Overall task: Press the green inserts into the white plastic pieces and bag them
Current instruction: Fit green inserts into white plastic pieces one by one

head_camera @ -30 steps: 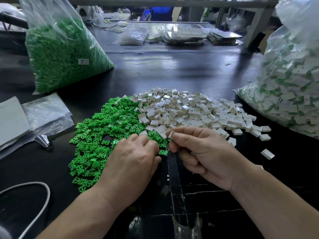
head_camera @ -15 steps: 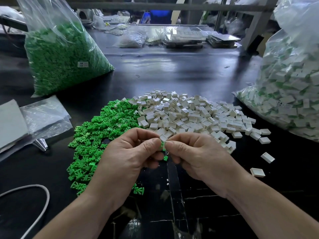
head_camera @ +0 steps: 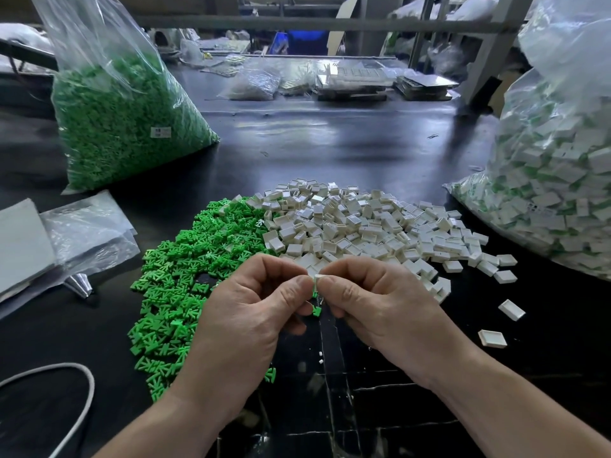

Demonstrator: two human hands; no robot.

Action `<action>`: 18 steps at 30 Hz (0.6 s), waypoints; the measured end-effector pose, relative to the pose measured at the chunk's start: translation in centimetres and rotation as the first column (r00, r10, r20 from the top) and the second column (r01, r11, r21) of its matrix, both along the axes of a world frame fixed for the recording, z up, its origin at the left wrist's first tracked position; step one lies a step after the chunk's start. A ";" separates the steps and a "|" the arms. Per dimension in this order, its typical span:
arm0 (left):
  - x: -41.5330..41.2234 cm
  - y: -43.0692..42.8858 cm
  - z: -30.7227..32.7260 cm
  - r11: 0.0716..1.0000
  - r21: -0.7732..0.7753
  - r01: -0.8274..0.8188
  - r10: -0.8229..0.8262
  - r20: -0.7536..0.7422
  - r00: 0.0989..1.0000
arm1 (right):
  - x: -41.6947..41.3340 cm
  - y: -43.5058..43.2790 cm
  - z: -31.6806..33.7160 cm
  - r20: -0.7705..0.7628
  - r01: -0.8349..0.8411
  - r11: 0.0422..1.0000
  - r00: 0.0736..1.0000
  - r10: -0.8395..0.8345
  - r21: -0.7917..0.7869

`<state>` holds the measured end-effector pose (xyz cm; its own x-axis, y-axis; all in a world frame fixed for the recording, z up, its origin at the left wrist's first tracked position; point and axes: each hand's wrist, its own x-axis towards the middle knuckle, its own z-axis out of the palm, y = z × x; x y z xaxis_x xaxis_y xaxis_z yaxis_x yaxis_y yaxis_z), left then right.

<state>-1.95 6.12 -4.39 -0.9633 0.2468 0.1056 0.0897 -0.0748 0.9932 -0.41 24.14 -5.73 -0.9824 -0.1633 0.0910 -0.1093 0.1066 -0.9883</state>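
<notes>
Both hands lift off the piles and meet | left hand (head_camera: 251,312) and right hand (head_camera: 373,305) pinch one white piece (head_camera: 319,278) between thumbs, above counter (head_camera: 330,143) | finished bag (head_camera: 545,193) on the right, well filled | big heaps of inserts (head_camera: 185,276) and white pieces (head_camera: 363,226) left

Left hand (head_camera: 244,312) no longer lies palm-down on the heap of loose green plastic inserts (head_camera: 185,276). It is lifted off and brought in against the right hand (head_camera: 373,309). Thumb tips now meet, both hands pinching the small white plastic piece (head_camera: 319,278). Half a second back a sliver of green showed between the thumbs; now only the piece's white edge shows there. A cluster of green inserts (head_camera: 271,375) by the left wrist, covered a second ago, lies exposed.
</notes>
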 end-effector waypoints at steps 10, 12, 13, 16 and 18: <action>0.5 0.0 0.0 0.998 -0.047 -0.043 0.039 -0.077 0.996 | 0.2 -0.1 0.3 0.030 -0.048 0.998 0.998 0.050 -0.051; 0.5 -0.1 0.0 1.000 -0.005 -0.030 0.030 -0.045 0.999 | 0.2 -0.2 0.5 0.016 -0.060 0.994 0.998 0.062 -0.089; 0.5 -0.1 0.0 1.000 0.022 -0.019 0.019 -0.023 1.000 | 0.3 -0.3 0.5 0.004 -0.050 0.996 0.999 0.050 -0.071; 0.3 -0.2 -0.1 0.998 0.058 0.011 -0.011 0.007 1.000 | 0.4 -0.7 0.3 -0.002 -0.013 1.000 1.000 0.013 -0.015; 0.2 -0.2 -0.2 0.994 0.103 0.037 -0.039 0.026 0.999 | 0.6 -0.8 0.6 0.008 -0.003 0.999 1.000 0.003 -0.039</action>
<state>-1.77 5.91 -4.55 -0.9563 0.2724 0.1058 0.0575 -0.1794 0.9821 0.15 23.34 -5.14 -0.9826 -0.1629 0.0898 -0.1020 0.0682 -0.9924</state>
